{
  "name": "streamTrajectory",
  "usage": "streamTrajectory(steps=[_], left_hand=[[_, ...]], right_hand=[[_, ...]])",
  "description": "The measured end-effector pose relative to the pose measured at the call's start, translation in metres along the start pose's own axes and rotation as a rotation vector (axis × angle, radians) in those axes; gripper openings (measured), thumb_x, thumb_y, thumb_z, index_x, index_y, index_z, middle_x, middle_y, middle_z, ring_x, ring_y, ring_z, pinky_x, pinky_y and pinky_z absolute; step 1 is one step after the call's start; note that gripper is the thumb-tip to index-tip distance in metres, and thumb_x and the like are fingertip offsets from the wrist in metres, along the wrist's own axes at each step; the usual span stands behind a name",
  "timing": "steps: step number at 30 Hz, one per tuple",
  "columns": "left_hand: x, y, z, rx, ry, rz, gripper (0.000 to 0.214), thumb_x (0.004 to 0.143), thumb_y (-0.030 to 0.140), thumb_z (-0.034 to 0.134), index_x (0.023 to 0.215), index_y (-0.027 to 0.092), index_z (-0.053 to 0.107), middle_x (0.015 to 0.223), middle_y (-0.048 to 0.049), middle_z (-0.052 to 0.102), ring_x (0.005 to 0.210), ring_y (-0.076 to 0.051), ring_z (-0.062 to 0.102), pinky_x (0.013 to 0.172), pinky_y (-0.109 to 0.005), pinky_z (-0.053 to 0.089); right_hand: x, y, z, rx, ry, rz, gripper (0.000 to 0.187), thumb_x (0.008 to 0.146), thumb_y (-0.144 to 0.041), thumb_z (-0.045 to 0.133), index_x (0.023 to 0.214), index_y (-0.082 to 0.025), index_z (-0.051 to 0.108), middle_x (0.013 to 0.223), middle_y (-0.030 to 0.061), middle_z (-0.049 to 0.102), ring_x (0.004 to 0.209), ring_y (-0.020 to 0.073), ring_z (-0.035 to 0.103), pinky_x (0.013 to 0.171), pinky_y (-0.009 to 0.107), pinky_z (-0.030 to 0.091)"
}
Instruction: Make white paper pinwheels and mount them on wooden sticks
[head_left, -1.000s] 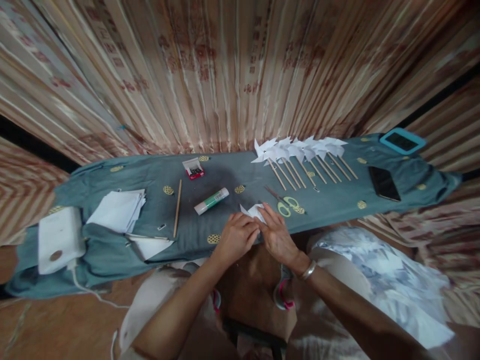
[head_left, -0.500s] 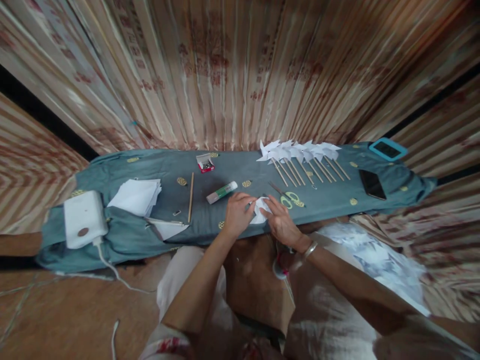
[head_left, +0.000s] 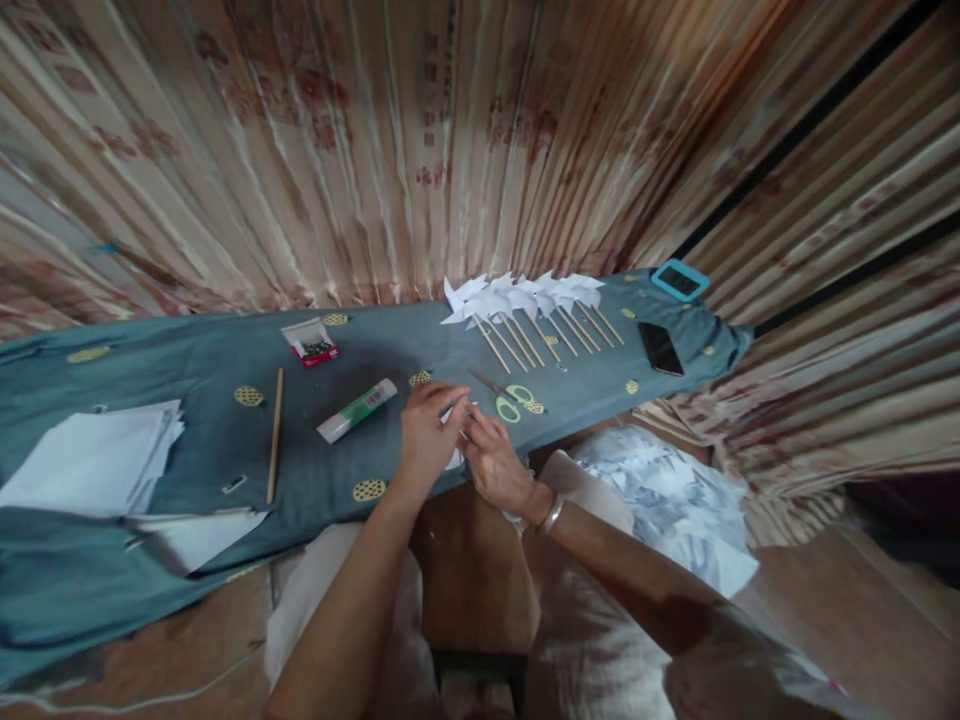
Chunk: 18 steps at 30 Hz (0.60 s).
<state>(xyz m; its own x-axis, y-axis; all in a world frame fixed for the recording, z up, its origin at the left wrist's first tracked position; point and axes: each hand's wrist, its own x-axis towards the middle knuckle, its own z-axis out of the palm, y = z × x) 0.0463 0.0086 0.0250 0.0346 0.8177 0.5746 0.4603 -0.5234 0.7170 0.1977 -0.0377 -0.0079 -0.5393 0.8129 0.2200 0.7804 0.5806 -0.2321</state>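
My left hand (head_left: pixel 429 438) and my right hand (head_left: pixel 496 467) meet over the front edge of the cloth-covered table (head_left: pixel 390 345). A piece of white paper (head_left: pixel 455 459) shows between and below them, mostly hidden by the fingers. My left fingers are pinched on that paper. My right fingertips are closed up against the left ones, and whatever they grip is hidden. Just beyond the hands lie open scissors with green handles (head_left: pixel 507 403). To the left of them is a green and white glue stick (head_left: pixel 356 411).
Several white paper pinwheels on sticks (head_left: pixel 480 302) lie at the back. Leftward are a small red box of pins (head_left: pixel 313 347), a wooden stick (head_left: pixel 276 436) and a stack of white paper (head_left: pixel 86 462). A phone (head_left: pixel 660 348) and a blue-rimmed device (head_left: pixel 679 281) lie right.
The view has turned to the right, so the table things have shifted left in the picture. My hands have drawn closer together, fingertips now meeting over the paper.
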Motion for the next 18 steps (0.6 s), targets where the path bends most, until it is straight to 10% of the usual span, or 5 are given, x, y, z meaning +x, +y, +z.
streamTrajectory(steps=[18], left_hand=[[0.014, -0.014, -0.016, -0.046, 0.172, -0.179, 0.015, 0.087, 0.023, 0.063, 0.090, 0.020, 0.078, 0.090, -0.0038, 0.076, 0.088, -0.018, 0.069, 0.085, -0.031, 0.053]], right_hand=[[-0.001, 0.009, 0.007, 0.054, 0.108, -0.050, 0.037, 0.098, -0.012, 0.037, 0.125, -0.013, 0.062, 0.148, 0.0209, 0.052, 0.152, 0.0307, 0.025, 0.111, 0.054, 0.034]])
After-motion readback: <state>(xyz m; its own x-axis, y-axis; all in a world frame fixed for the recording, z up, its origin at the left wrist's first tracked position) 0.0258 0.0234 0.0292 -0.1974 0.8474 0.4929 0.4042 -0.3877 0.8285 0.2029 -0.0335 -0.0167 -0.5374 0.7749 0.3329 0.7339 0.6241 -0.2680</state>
